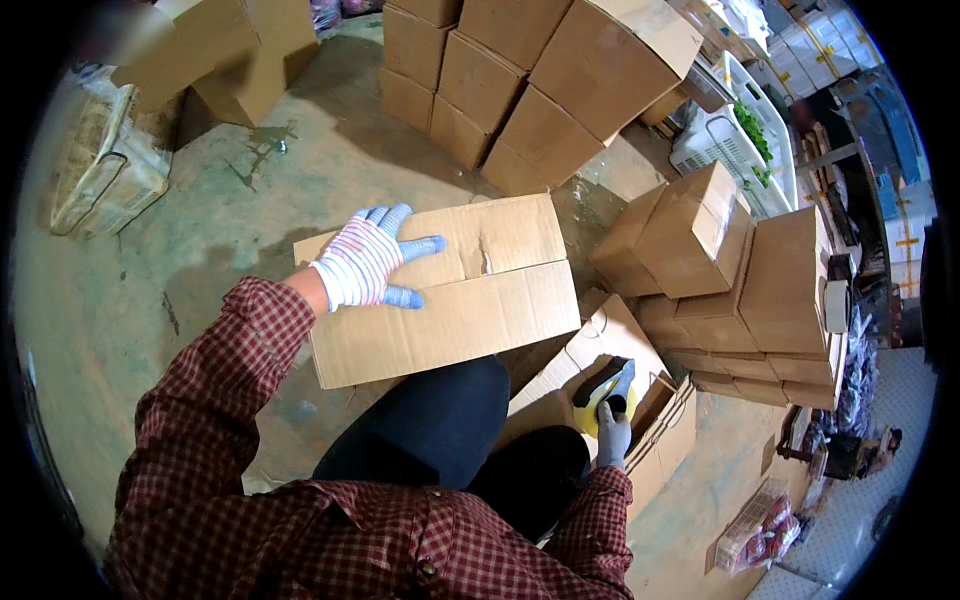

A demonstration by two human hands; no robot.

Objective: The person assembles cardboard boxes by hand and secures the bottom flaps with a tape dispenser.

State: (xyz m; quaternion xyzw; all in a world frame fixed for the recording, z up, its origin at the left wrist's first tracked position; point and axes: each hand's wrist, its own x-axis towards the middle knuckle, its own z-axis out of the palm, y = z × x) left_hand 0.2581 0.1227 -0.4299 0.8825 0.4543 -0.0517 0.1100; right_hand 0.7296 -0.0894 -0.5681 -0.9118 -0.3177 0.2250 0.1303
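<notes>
My left hand (368, 258), in a striped glove with blue fingertips, lies spread on top of a cardboard box (455, 322). The box's two top flaps meet along a seam, with a small tear near its far side. Gloved as well, my right hand (613, 436) is closed around a tape dispenser (588, 398) with a yellow roll and a dark front edge. The dispenser is over another cardboard box (545, 400) beside my knees, whose flaps stand partly up at the right. My fingers on the handle are partly hidden.
Cardboard boxes (590, 85) are stacked at the far side, and another stack (775, 285) stands to the right. Behind that is a white plastic crate (705, 145) with green leaves. A stained white box (110, 175) sits at far left.
</notes>
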